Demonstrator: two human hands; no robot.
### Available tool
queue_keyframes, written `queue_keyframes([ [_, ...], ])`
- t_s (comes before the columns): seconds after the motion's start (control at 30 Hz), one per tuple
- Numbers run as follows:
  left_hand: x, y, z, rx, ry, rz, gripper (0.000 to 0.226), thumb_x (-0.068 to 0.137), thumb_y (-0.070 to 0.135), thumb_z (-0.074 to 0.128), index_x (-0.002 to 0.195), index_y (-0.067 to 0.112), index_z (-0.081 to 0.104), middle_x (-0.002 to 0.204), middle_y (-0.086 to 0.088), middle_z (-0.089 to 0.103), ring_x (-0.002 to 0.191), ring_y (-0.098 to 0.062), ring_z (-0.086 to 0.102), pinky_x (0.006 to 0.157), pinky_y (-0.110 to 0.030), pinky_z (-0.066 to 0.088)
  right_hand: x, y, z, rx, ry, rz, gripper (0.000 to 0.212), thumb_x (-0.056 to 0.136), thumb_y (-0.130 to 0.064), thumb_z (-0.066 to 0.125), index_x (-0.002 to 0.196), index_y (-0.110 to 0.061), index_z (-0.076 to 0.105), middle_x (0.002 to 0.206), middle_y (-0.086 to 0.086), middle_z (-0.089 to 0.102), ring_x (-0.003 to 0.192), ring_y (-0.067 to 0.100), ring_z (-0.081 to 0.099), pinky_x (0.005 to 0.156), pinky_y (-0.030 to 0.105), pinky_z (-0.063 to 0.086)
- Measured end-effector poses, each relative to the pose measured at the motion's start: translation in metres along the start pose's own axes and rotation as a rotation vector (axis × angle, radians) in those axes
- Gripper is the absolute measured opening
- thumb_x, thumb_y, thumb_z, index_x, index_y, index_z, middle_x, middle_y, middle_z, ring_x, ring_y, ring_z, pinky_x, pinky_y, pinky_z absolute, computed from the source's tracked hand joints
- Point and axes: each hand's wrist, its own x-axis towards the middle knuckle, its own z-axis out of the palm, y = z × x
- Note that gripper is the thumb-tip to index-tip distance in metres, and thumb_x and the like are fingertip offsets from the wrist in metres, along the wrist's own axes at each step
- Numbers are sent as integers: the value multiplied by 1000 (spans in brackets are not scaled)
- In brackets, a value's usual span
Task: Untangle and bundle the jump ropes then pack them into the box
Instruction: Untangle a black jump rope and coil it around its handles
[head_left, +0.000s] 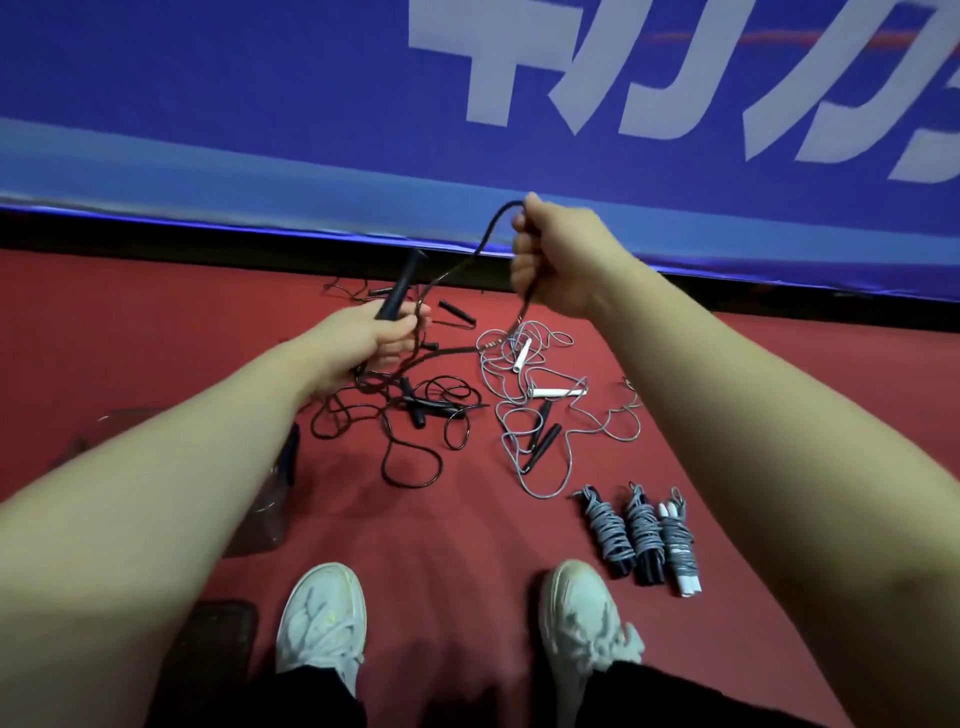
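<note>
Head view, looking down at red floor (156, 338). Both forearms stretched forward.

Left hand (374, 338): palm up, fingers (410, 332) clamped on a black handle (397, 288). Handle tilted, free end pointing up and away.

Right hand (556, 260): held higher than the left, fingers (522, 270) closed in a fist round a black rope (480, 244). Small loop of rope standing out above the fist. From the loop, one strand sagging down to the left hand; another strand hanging from under the fist toward the floor.

On the floor beyond the hands:
- Black tangle (415, 402), directly below the left hand, several black handles mixed in.
- Grey tangle (511, 415), just right of the black one, with two white handles (556, 392) and a pair of black ones lying among its loops.
- Three bundles (644, 535), side by side near the right shoe, each wound in grey rope; two with black ends showing, one with white. Near the grey tangle, not touching it.

Left side: clear plastic thing (265, 499), partly hidden behind the left forearm; kind not discernible.

White shoes (322, 618) at the bottom, toes toward the ropes. Blue banner (260, 104) with large white letters across the top, past the far edge of the floor.
</note>
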Motion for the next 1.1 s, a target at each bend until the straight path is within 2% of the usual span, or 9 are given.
queue_keyframes([
  [0.13, 6, -17, 3, 78, -32, -9, 18, 92, 12, 58, 99, 28, 62, 98, 7, 62, 97, -15, 47, 79, -24, 35, 13, 3, 24, 110, -132, 64, 37, 104, -25, 24, 73, -14, 42, 42, -7, 24, 35, 7, 19, 37, 17, 17],
  [0.3, 25, -35, -4, -155, 100, 44, 29, 69, 23, 70, 95, 20, 57, 76, 6, 52, 55, -2, 43, 58, -20, 34, 58, 32, 32, 556, -207, 318, 32, 101, -14, 25, 76, -10, 45, 46, -3, 27, 35, 8, 23, 39, 16, 19],
  [0.4, 32, -45, -14, -442, 48, 23, 28, 87, 20, 57, 115, 18, 54, 103, -11, 68, 83, -11, 64, 76, -21, 42, 85, 51, 29, 679, -119, 321, 32, 101, -12, 24, 75, -10, 44, 43, -3, 26, 32, 8, 22, 36, 16, 18],
  [0.47, 24, -49, -16, -364, 5, -55, 26, 97, 23, 39, 118, 19, 53, 93, -15, 73, 85, -20, 69, 76, -25, 43, 99, 61, 18, 736, -7, 285, 33, 101, -12, 23, 77, -9, 45, 43, -3, 25, 32, 7, 21, 34, 16, 18],
  [0.6, 12, -66, -10, -61, -196, -140, 39, 88, 30, 45, 120, 9, 53, 72, -11, 67, 77, -26, 63, 74, -33, 32, 105, 75, -8, 846, 97, 226, 36, 104, -18, 22, 82, -7, 49, 45, -3, 26, 30, 7, 23, 33, 16, 20],
  [0.7, 10, -62, -1, -104, -263, -133, 29, 90, 25, 50, 107, 3, 57, 55, 2, 45, 51, -12, 50, 85, -36, 46, 102, 77, -13, 822, 59, 195, 38, 104, -22, 24, 84, -6, 52, 44, -3, 31, 32, 7, 27, 35, 16, 24],
  [0.77, 10, -50, 4, -171, -218, -129, 18, 89, 23, 50, 92, 5, 54, 50, 7, 35, 41, -6, 37, 70, -24, 51, 99, 77, -16, 716, 37, 153, 40, 104, -28, 28, 87, -7, 57, 49, -3, 38, 39, 6, 36, 40, 15, 31],
  [0.87, 10, -30, 4, -306, -155, -106, 16, 92, 20, 50, 78, 12, 46, 47, 9, 30, 37, -2, 29, 48, -13, 40, 97, 85, -26, 494, 51, 104, 50, 101, -44, 28, 86, -13, 64, 52, -5, 53, 48, 6, 53, 50, 16, 41],
  [1.1, 27, 2, 6, -817, 100, -116, 28, 99, 25, 44, 73, 16, 44, 42, 9, 27, 34, -5, 22, 52, -17, 34, 98, 160, -24, 306, 71, 358, 55, 101, -47, 14, 87, -15, 57, 78, 2, 58, 69, 14, 53, 56, 22, 32],
])
